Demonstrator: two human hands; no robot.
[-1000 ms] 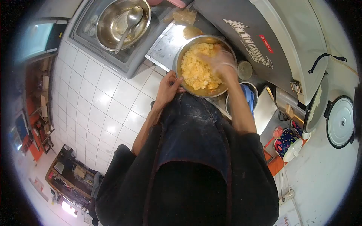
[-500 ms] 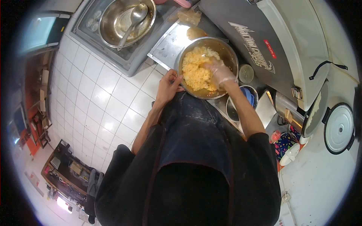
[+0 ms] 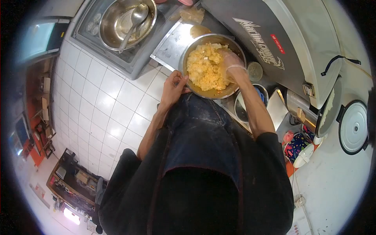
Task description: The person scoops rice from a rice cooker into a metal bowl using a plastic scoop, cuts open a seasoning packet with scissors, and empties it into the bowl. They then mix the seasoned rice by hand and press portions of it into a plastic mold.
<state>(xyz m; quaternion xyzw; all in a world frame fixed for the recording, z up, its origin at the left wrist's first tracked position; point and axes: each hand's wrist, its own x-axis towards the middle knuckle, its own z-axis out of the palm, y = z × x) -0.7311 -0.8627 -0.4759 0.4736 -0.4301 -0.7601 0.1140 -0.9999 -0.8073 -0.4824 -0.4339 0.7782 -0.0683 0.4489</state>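
Observation:
A steel mixing bowl (image 3: 237, 46) holds a heap of yellow, rice-like food (image 3: 209, 68) with paler clumps on its left side. My left hand (image 3: 174, 87) grips the bowl's near left rim, thumb on top and fingers closed against the outside. Inside the bowl's right side is my right hand (image 3: 233, 62), in a clear plastic glove. It touches the food's right edge; its fingertips are blurred and partly hidden, so I cannot tell how far they are bent.
Up and left, a larger steel bowl (image 3: 105, 29) holds a big spoon (image 3: 139, 15). A metal tray (image 3: 166, 45) lies beside the mixing bowl. To the right stand a small round container (image 3: 255, 71), a steel pot (image 3: 239, 111) with something blue inside, and a grey panel (image 3: 250, 23) with lettering.
My right hand has moved from over the middle of the food to the bowl's right side. The heap's shape has shifted. My left hand keeps its grip on the rim.

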